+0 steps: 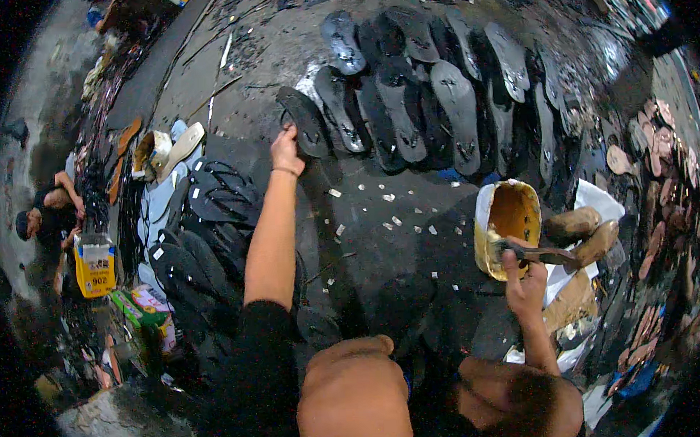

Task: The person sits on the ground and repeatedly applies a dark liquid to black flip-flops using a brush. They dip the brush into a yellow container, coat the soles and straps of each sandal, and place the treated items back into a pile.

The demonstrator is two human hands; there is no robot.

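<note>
My left hand (286,152) reaches forward, its fingers closed on the near left edge of a dark sandal sole (305,120). That sole is at the left end of rows of grey and black soles (455,108) on the ground, several of them overlapping. On the right, my right hand (523,280) is closed around a brush with a dark brown handle (553,254). The brush's head is at the near part of a cut-open tub (483,213), whose inside is coated yellow-brown. I cannot make out whether the bristles touch the coating.
Black strapped sandals (222,194) lie piled at my left, near a pale sole (181,151). Two brown foot-shaped forms (595,244) stand right of the tub. Small pale scraps (388,197) dot the ground. A person (56,200) sits far left, behind a yellow box (95,269).
</note>
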